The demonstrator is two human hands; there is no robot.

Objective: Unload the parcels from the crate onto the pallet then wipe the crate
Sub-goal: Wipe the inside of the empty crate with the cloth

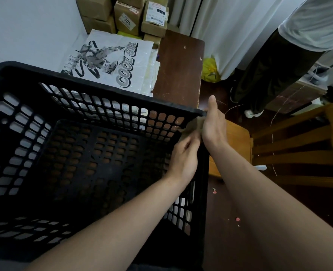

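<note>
Three o'clock, one crate (122,93) corner: one cloth (193,124) half hidden, pinched by left hand (183,156); right hand (214,125) fingers hidden, grip unclear.

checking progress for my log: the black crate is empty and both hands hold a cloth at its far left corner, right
Not quite: it is the far right corner. The head view shows the black crate empty, with the left hand and right hand holding the cloth at its far right corner.
</note>
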